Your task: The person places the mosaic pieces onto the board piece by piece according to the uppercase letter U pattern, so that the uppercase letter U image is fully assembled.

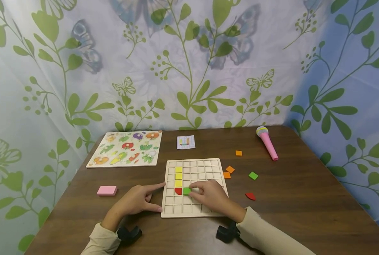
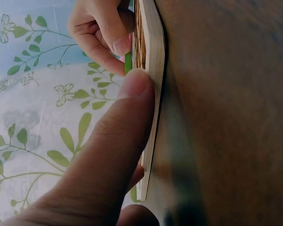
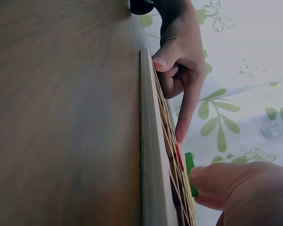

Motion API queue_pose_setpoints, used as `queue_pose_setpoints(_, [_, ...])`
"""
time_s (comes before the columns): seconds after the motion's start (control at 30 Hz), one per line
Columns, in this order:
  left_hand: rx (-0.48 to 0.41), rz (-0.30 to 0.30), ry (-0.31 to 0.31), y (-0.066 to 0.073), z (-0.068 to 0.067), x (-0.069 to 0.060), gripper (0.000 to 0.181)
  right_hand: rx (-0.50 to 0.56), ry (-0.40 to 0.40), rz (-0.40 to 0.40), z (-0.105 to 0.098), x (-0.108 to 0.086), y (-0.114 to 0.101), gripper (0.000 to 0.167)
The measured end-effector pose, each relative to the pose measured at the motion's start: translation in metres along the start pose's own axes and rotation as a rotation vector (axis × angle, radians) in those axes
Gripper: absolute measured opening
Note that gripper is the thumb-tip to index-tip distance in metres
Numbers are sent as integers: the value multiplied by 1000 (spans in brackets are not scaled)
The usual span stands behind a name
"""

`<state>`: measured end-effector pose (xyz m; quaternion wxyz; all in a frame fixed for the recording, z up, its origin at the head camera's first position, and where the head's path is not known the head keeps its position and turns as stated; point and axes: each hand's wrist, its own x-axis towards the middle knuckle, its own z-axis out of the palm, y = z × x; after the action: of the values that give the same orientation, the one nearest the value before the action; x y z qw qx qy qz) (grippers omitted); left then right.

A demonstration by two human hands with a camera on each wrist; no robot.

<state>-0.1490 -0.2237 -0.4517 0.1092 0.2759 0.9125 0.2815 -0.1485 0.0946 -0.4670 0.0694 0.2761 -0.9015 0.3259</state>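
Observation:
A wooden grid board [image 1: 176, 209] lies on the table in the head view. Three yellow square tiles [image 1: 178, 176] form a column in it, with a red quarter-round tile [image 1: 178, 191] just below them. My right hand [image 1: 213, 196] pinches a green square tile [image 1: 186, 191] between thumb and fingers, beside the red one. In the right wrist view this green tile [image 3: 189, 165] is tilted and stands proud of the grid. My left hand [image 1: 134, 202] touches the board's left edge with its straight index finger and thumb; the other fingers are curled under.
Right of the board lie orange tiles [image 1: 230, 169], a green tile [image 1: 253, 175], a red quarter-round tile [image 1: 250, 196] and a pink toy microphone [image 1: 268, 143]. Behind it is a pattern card [image 1: 190, 138]. A vegetable puzzle board [image 1: 95, 152] and a pink block [image 1: 107, 191] are at left.

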Motion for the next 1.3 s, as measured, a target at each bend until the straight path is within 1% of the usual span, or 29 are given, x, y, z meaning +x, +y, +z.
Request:
queue_pose_setpoints(0.27, [-3, 6, 1, 0, 1, 0, 85, -20, -29, 44, 2, 2, -3, 19])
queue_pose_setpoints(0.5, [-6, 3, -1, -1, 0, 0, 85, -41, -8, 70, 4, 2, -4, 20])
queue_pose_setpoints(0.67, [-10, 11, 4, -1, 1, 0, 85, -48, 1, 85, 5, 2, -5, 21])
queue_pose_setpoints(1.1, [-3, 14, 13, -2, 1, -1, 85, -47, 0, 81, 6, 2, -5, 20])
queue_pose_setpoints(1.3, [10, 15, 11, -1, 1, 0, 85, -22, 39, 68, 4, -1, -3, 18])
